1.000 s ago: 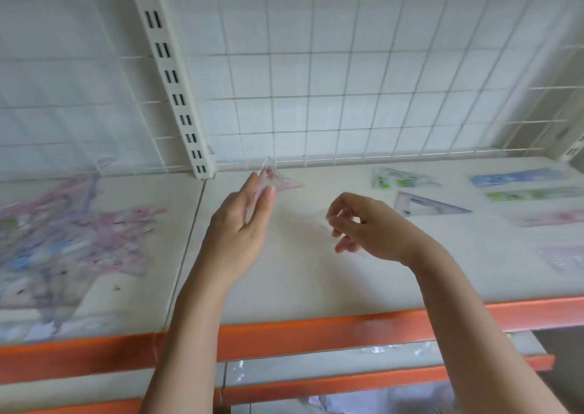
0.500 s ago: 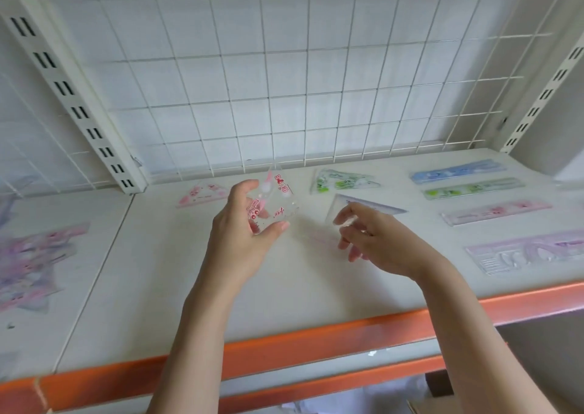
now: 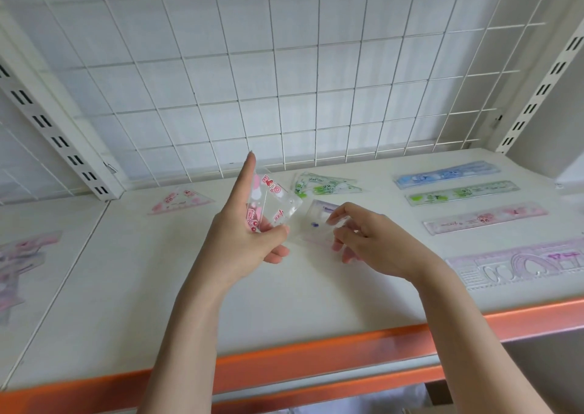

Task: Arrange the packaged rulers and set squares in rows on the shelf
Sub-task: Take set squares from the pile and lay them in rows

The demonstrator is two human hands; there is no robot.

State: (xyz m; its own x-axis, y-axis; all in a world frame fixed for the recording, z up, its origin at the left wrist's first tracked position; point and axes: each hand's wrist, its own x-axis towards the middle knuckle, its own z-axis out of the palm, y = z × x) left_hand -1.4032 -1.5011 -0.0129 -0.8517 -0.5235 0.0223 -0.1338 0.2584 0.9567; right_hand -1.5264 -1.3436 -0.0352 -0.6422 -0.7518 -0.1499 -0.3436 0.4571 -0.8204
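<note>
**Pink set square in hand, purple one being sorted below**

Left hand (image 3: 243,236) holds a pink-print packet (image 3: 271,203) up off the shelf (image 3: 284,303), thumb pinching its lower edge, index finger straight up along its left side. Looks like it is kept raised so the slot underneath stays free for the other hand, and so the print can be read before placing.

Right hand (image 3: 376,243) has fingers curled, tips pinching a clear wrapper over the purple set square (image 3: 319,221), which lies flat on the shelf right under those fingertips. Probably nudging it square to the row. Whether the wrapper belongs to that purple piece or is a separate packet cannot be told; it is too transparent.

Layout so far reads as sorted by type:
- Set squares at the back: pink set square (image 3: 181,200) left, green set square (image 3: 325,186) just behind the hands.
- Rulers stacked in a column on the right: blue ruler (image 3: 447,173), green ruler (image 3: 463,192), pink ruler (image 3: 485,217), then a purple stencil ruler (image 3: 518,263) nearest the orange front edge.
- Unsorted pile (image 3: 19,255) on the neighbouring bay, far left, well apart from both hands.

Held packet sits between the pink and green set squares, above the shelf, touching nothing but the left hand. Judging by the gaps, it likely goes in the set square rows.
</note>
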